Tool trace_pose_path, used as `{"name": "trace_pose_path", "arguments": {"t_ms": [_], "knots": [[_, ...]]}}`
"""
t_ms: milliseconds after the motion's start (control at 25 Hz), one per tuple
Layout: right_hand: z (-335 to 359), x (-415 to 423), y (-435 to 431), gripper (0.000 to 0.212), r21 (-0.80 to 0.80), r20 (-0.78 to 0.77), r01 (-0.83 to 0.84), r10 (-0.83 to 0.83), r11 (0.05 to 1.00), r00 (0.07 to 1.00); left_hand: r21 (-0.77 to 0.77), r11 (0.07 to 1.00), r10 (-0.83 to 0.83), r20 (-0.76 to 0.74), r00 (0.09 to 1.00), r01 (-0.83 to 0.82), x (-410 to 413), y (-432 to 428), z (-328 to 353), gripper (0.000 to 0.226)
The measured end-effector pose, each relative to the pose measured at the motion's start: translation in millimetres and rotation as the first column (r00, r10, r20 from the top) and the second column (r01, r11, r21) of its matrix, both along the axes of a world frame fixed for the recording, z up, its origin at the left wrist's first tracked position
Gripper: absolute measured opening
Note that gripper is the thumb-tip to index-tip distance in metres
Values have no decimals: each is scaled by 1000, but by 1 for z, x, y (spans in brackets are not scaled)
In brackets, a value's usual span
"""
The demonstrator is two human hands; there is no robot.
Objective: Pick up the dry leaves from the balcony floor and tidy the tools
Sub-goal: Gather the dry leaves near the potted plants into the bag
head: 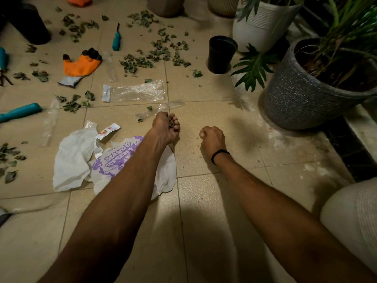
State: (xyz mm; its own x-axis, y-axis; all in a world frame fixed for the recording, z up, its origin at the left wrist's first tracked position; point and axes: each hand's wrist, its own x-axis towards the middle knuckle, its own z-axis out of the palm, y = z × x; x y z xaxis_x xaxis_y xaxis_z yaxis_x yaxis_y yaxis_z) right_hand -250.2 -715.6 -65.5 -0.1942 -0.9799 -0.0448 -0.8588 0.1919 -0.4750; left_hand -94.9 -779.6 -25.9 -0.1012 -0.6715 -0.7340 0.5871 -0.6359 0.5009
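Note:
Dry leaves (140,63) lie scattered over the beige tile floor, thickest at the centre back and along the left. My left hand (166,127) is cupped with curled fingers around a few dark leaf bits, just above a white bag with purple print (114,160). My right hand (212,139), wearing a black wristband, is curled into a fist on the floor; nothing shows in it. Teal-handled tools lie about: one at the back (116,40), one at the left (20,112). An orange and black glove (80,65) lies near them.
A clear plastic sleeve (136,91) lies on the floor ahead. A small black pot (221,55) stands at the right centre. A grey planter (310,92) and a white planter (261,25) with green plants line the right side. A tall dark pot (30,25) stands at the back left.

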Motion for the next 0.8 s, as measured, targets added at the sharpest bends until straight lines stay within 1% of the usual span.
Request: {"name": "trace_pose_path", "arguments": {"t_ms": [40, 80, 120, 200, 240, 320, 400, 440, 520, 640, 680, 720, 800], "knots": [[8, 0, -3, 25, 1, 147, 118, -117, 993, 982, 0, 1000, -1, 23, 1000, 1, -1, 1, 1, 39], [17, -1, -8, 21, -3, 282, 189, -180, 982, 942, -1, 1000, -7, 39, 999, 7, -3, 1, 1, 40], [28, 1, -13, 15, -16, 367, 202, -182, 979, 912, 0, 1000, -13, 56, 998, 13, -4, 1, 1, 41], [49, 7, -23, 8, -45, 450, 107, -76, 993, 890, 7, 1000, -25, 62, 998, 24, -7, 1, 2, 43], [57, 12, -27, 9, -66, 449, 38, -4, 997, 894, 5, 1000, -27, 48, 998, 27, -8, 2, 3, 44], [65, 20, -33, 11, -86, 375, -89, 115, 992, 920, -4, 1000, -29, -2, 1000, 29, -11, 6, 7, 47], [68, 26, -34, 9, -73, 304, -163, 177, 984, 936, 6, 1000, -23, -48, 999, 24, -13, 9, 8, 46], [68, 27, -34, 6, -74, 304, -169, 184, 983, 935, 17, 1000, -20, -67, 998, 21, -14, 10, 8, 43], [67, 24, -32, 10, -109, 341, -128, 158, 986, 927, 37, 999, -19, -85, 996, 22, -13, 12, 7, 41], [66, 10, -30, 10, -144, 435, 23, 43, 989, 899, 36, 998, -47, -56, 997, 49, -9, 14, 8, 44], [63, 3, -29, 12, -136, 418, 47, 15, 990, 908, 39, 998, -44, -46, 998, 46, -8, 14, 10, 44], [56, -4, -27, 14, -108, 364, 31, 10, 994, 931, 42, 998, -39, -40, 998, 41, -7, 14, 12, 43], [36, -14, -18, 19, 17, 243, -57, 51, 998, 969, 37, 999, 1, -43, 999, 0, -4, 12, 15, 43]]}}
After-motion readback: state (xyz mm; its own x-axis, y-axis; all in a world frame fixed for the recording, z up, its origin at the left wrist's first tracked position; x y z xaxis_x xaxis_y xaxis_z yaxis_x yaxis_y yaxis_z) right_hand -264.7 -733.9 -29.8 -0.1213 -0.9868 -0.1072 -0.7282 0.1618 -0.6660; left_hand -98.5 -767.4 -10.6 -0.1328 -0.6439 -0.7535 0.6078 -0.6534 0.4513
